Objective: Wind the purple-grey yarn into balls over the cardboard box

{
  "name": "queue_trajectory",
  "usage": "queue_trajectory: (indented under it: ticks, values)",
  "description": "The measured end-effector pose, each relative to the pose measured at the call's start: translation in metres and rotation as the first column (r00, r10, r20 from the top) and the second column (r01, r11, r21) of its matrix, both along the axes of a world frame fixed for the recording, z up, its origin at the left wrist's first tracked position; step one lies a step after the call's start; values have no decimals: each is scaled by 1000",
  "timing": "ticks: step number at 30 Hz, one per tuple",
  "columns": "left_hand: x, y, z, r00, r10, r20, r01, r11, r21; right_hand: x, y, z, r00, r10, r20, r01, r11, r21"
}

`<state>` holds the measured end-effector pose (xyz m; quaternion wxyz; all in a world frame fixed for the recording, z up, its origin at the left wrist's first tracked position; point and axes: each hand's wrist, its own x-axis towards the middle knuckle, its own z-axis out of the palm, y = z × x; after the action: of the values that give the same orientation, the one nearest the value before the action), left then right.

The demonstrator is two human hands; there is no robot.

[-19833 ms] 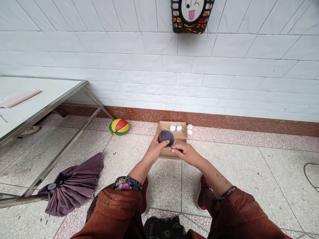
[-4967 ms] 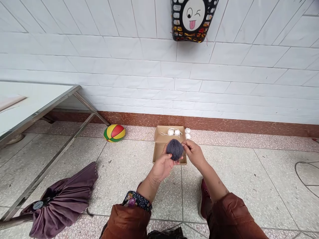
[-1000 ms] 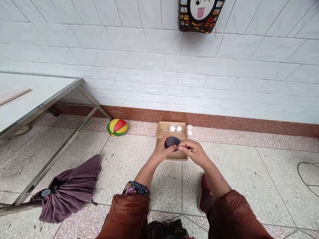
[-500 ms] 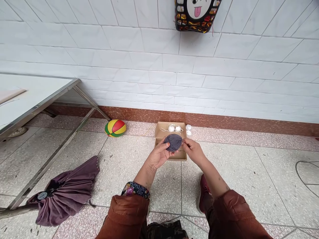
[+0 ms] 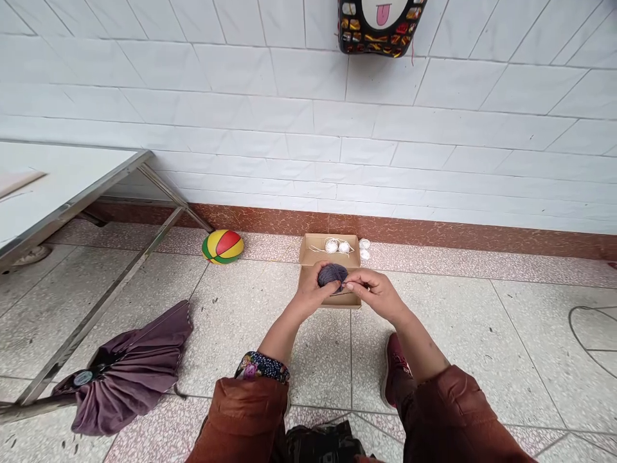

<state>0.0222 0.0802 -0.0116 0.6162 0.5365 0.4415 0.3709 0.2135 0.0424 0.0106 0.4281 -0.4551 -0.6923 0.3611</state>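
A dark grey ball of yarn (image 5: 331,274) is gripped by my left hand (image 5: 311,290), whose thumb lies across its near side. At the ball's right side, my right hand (image 5: 373,290) pinches a strand of the same yarn between thumb and fingertips. Below and behind both hands sits an open cardboard box (image 5: 355,299) on the floor. In its far part lie two small white yarn balls (image 5: 337,246) with loose white ends. Two more white balls (image 5: 365,249) rest just outside, to the right of the box.
A striped ball (image 5: 223,247) lies by the wall, beside a metal-framed table (image 5: 139,157) on the left. A gathered purple cloth (image 5: 135,373) hangs near the table's lower bar. A black basket (image 5: 380,38) is on the wall; a wire loop (image 5: 585,334) is at right.
My left hand has turned the yarn ball and moved its thumb to the near side. My right hand has shifted slightly left and down, closer over the ball's edge.
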Motion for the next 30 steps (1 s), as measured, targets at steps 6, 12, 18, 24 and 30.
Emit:
queue_trajectory:
  ticks: [6,12,18,24,30]
  values:
    - [1,-9,3,926,-353,135,360,932,-31,10,12,-14,986,-167,2,167,986,-3]
    - [-2,-7,6,810,-193,553,361,908,-211,12,18,-35,973,-200,116,208,977,-56]
    - [-1,1,1,883,10,469,114,966,-234,5,12,-33,987,-64,148,63,998,12]
    - [3,4,-9,991,121,56,-119,992,-30,1,3,-16,997,40,63,-36,997,-63]
    - [-1,-4,-4,980,-183,-73,183,983,-3,10,8,-12,993,-101,-53,98,993,-60]
